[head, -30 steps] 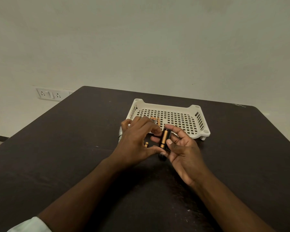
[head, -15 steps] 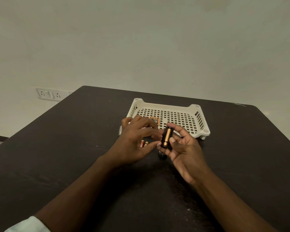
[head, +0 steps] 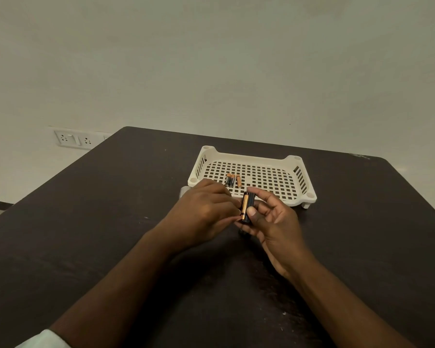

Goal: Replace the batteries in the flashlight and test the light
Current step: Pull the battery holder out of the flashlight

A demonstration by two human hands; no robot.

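Observation:
My right hand (head: 274,222) holds a black battery holder (head: 248,207) upright in front of the tray, thumb on its lower part. A copper-and-black battery sits in the holder's left side. My left hand (head: 204,212) is curled beside it, and its thumb and forefinger tips pinch the holder's lower end. Three small copper-and-black batteries (head: 232,180) lie side by side inside the white perforated tray (head: 299,182). A pale rounded object (head: 183,190), possibly the flashlight body, peeks out behind my left hand. A small dark part (head: 244,232) lies on the table under my right hand.
The dark table (head: 111,222) reaches to the wall at the back. A white socket panel (head: 73,139) is on the wall at the left. A white sleeve cuff (head: 43,340) shows on my left arm.
My left hand has moved back in to the holder's lower end and now covers the loose batteries seen on the table half a second ago. My right hand keeps the holder upright.

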